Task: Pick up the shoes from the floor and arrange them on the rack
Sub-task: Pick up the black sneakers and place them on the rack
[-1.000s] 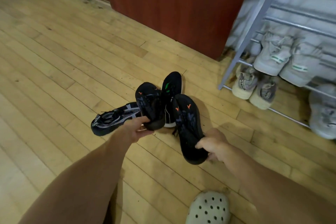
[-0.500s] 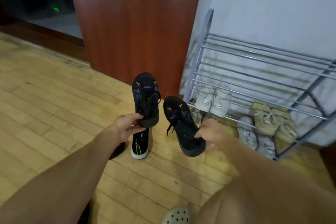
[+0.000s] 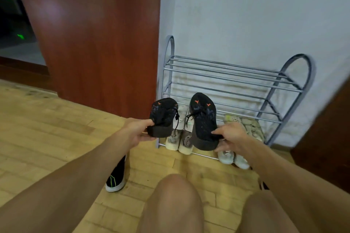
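Note:
My left hand (image 3: 135, 132) grips the heel of a black knit shoe with orange marks (image 3: 162, 116), held in the air with its toe pointing away. My right hand (image 3: 232, 136) grips the heel of the matching black shoe (image 3: 203, 119), also raised. Both shoes hang just in front of the grey metal shoe rack (image 3: 227, 73) against the white wall. The rack's upper tiers show bare bars. Its lower tiers hold pale sneakers (image 3: 179, 141) and a beige pair (image 3: 250, 126). A black shoe with green stripes (image 3: 116, 179) lies on the wooden floor under my left forearm.
A dark red wooden panel (image 3: 98, 43) stands directly left of the rack. Another dark wooden edge (image 3: 325, 147) closes in on the right. White sneakers (image 3: 233, 157) sit at the rack's foot. My knees (image 3: 174, 200) fill the lower middle of the view.
Both hands lifted the black pair from the floor and carried it right and forward to the rack. The view swung up, so the whole rack now shows. The green-striped shoe stayed on the floor.

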{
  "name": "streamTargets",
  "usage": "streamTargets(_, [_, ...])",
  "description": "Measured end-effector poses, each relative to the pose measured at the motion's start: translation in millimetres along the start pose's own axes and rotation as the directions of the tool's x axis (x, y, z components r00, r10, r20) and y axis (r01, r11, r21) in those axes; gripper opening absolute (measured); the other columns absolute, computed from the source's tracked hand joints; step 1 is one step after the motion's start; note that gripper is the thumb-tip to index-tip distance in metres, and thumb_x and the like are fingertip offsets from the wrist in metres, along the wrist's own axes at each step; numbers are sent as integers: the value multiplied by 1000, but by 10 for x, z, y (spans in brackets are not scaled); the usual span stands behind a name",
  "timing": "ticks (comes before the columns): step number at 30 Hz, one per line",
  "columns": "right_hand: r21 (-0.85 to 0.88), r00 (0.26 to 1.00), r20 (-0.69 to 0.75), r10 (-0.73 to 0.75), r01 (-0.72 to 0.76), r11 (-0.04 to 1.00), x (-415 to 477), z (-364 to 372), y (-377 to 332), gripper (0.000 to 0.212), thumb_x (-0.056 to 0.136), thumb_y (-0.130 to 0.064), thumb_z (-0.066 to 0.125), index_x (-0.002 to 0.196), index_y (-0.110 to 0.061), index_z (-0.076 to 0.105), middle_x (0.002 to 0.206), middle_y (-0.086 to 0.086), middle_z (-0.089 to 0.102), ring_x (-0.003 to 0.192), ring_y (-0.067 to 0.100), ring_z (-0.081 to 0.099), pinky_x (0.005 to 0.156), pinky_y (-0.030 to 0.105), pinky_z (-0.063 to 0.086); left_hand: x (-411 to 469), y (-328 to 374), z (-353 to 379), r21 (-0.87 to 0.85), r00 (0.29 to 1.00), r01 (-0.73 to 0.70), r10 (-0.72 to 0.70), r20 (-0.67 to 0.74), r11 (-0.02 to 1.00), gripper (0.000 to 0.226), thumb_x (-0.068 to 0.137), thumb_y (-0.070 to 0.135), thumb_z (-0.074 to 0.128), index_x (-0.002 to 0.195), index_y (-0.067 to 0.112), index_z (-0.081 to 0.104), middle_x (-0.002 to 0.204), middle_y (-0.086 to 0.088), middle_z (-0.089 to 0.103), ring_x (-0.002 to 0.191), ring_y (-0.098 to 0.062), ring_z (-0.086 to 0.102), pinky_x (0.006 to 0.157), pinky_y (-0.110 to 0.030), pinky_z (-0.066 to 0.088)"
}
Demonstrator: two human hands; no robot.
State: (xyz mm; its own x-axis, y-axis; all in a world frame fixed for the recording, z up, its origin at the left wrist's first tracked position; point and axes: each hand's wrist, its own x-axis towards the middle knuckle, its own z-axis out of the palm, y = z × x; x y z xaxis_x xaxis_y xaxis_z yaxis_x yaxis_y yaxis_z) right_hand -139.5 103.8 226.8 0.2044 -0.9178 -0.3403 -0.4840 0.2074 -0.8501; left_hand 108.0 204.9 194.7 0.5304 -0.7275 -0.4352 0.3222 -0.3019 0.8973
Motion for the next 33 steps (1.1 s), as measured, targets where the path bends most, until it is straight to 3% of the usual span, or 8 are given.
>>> streamTargets(4, [52,1000,-22,-7,8,999,372,-99,-39,21,84,2,64,103,12,62,100,32,67,65,40,68,47,44,59,334,64,323,12,999,-44,45,-24,999,8,78,-3,68,85,-4,65,83,-22,68,62,-32,71,46,-33,57])
streamTargets(8, [188,1000,-2,-3,3,982,891,-99,-143,18,86,4,60,102,12,60,93,29,67,66,39,68,46,41,58,735,228,676,-24,996,-94,94,-5,995,6,78,-3,69,82,0,67,83,-20,69,71,-32,71,48,-35,59])
streamTargets(13, [214,999,-31,-32,38,976,1581,-82,-335,9,86,-3,63,79,2,60,86,24,69,61,37,71,44,36,58,1263,504,1000,-12,990,-141,141,16,990,7,81,-6,65,79,0,63,80,-17,66,69,-29,69,46,-35,59])
streamTargets(17, [255,998,-47,-35,46,966,2009,8,-422,13,87,-5,64,76,1,59,82,23,69,63,37,71,45,37,59,1656,609,1159,19,988,-152,152,10,988,8,82,-4,65,78,2,63,80,-15,65,68,-27,67,46,-33,59])
streamTargets(23, [198,995,-95,-43,61,978,2389,121,-418,16,83,-11,70,72,-6,61,74,16,69,66,36,73,58,47,61,2063,567,1241,34,990,-137,137,20,990,8,87,-2,60,82,4,61,85,-15,65,68,-26,68,47,-34,59])
streamTargets(30, [157,994,-70,-86,96,983,2476,274,-368,20,88,-18,65,69,-12,62,67,12,69,68,37,73,73,50,60,2120,552,1174,167,990,-100,82,113,981,11,94,9,51,98,7,61,87,-19,68,51,-23,71,47,-30,58])
streamTargets(33, [120,995,-57,-86,92,988,2424,270,-358,24,93,-27,58,92,-5,66,69,11,67,71,37,73,72,49,60,2084,557,1179,191,989,-102,79,126,976,19,95,8,47,109,2,58,88,-21,67,49,-23,69,48,-31,59])
